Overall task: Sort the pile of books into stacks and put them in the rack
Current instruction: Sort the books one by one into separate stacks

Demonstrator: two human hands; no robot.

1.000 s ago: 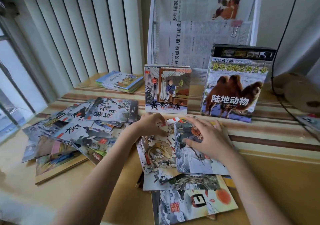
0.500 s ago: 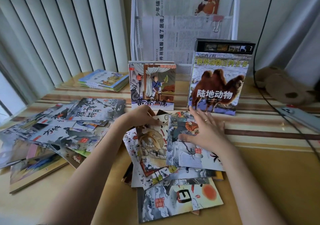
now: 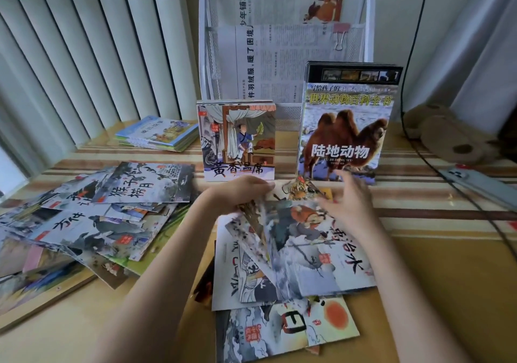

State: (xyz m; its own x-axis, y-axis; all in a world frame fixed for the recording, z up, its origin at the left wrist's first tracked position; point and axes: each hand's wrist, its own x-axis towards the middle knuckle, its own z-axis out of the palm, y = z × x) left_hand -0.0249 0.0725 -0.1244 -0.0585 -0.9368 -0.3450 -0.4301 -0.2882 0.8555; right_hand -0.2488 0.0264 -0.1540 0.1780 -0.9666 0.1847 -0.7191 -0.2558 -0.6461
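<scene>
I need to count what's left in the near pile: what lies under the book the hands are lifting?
Under the lifted book, several overlapping picture books show, nearest one with a red sun. How many lie deeper is hidden.

The left hand (image 3: 240, 192) lifts a picture book (image 3: 302, 239) from the pile, the right hand (image 3: 349, 203) spread above it.

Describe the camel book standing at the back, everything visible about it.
The camel book stands upright, its base on the striped tabletop, at the foot of the white mesh rack, tilted slightly. Its glossy cover shows a brown two-humped camel on snowy ground, with white and yellow Chinese titles and a black strip of small photos on top. It looks thick. The right hand, blurred, hovers before its lower edge; contact is unclear.
</scene>
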